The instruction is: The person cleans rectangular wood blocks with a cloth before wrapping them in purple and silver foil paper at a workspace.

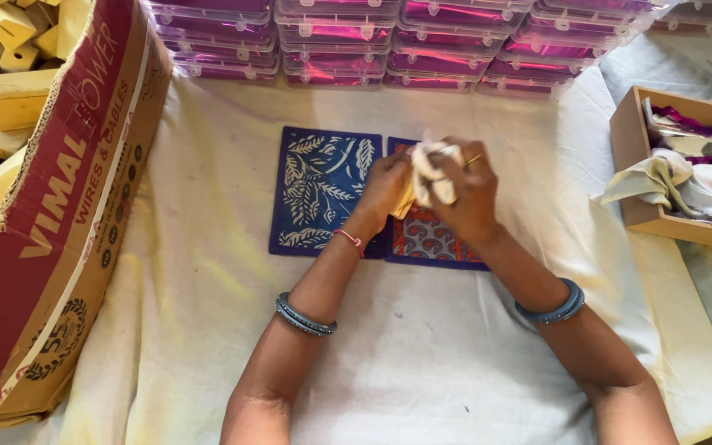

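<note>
Holding a small pale wooden block [406, 203] and a crumpled white cloth [432, 171], both hands met above two printed mats. Block mostly hidden; the visible yellowish edge ran roughly up and down, long axis uncertain. Left hand [385, 188] came from lower left, wrist bent, fingers curled onto the block's left side. Right hand [470, 196] came from lower right, fingers closed around the cloth, pressing it against the block. Beneath lay a blue leaf-patterned square fabric mat [323, 191] and a red paisley square fabric mat [430, 241], side by side on the white cloth-covered worktop [422, 354]. Stacked clear plastic boxes [405, 41] stood behind; cardboard carton of wooden blocks [51, 206] left; wooden tray [669, 222] right.
</note>
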